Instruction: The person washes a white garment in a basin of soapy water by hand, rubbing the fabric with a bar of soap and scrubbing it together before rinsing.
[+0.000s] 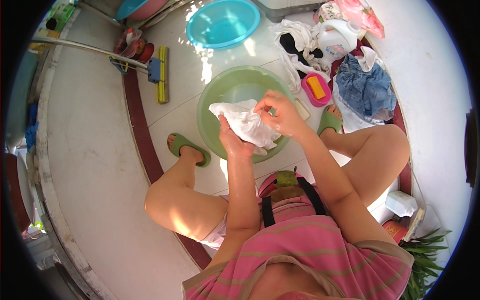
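Observation:
A wet white cloth (243,122) is held over a green plastic basin (210,138) with water in it. My left hand (236,140) supports the cloth from below, its thumb against the near left edge. My right hand (277,112) pinches at the cloth's upper right side, fingers curled. Part of the cloth hangs down towards the basin's near rim. Right of the basin, a yellow-orange bar of soap (316,87) lies in a pink soap dish (325,98). A pale rectangular dish or lid (302,109) lies beside the basin, partly hidden behind my right forearm.
A blue basin (225,26) stands beyond the green one. White and black clothes (300,41), a white detergent jug (337,39) and denim clothing (365,88) lie at the right. A sponge mop (162,75) rests at the left. Green slippers (189,150) flank the green basin.

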Demonstrator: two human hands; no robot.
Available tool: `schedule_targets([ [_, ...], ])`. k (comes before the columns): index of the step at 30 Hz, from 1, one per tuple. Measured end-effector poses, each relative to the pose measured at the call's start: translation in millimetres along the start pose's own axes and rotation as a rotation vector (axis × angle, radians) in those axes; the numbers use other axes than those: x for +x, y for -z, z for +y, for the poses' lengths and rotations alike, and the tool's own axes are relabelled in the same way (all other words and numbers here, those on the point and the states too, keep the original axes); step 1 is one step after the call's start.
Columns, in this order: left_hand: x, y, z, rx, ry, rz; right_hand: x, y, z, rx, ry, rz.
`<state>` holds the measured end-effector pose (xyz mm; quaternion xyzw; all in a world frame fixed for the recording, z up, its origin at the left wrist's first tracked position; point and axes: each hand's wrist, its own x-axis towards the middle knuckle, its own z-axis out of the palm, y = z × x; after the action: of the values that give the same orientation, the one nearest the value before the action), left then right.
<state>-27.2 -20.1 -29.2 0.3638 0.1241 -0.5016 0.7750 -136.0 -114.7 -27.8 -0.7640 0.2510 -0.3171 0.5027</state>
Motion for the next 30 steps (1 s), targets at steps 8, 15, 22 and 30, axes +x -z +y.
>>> schedule_targets([
  [8, 5, 7, -1, -0.029, -0.008, -0.096, 2, 28, 49, 0.252, -0.398, 0.323],
  [15, 9, 11, 0, -0.021, -0.011, -0.109, 6, 35, 78, 0.285, -0.323, 0.709],
  [22, 9, 7, -1, 0.019, -0.019, -0.040, -3, 24, 70, 0.363, -0.451, 0.116],
  [30, 18, 23, -3, 0.021, 0.038, -0.105, -7, -13, 28, 0.469, -0.412, -0.110],
])
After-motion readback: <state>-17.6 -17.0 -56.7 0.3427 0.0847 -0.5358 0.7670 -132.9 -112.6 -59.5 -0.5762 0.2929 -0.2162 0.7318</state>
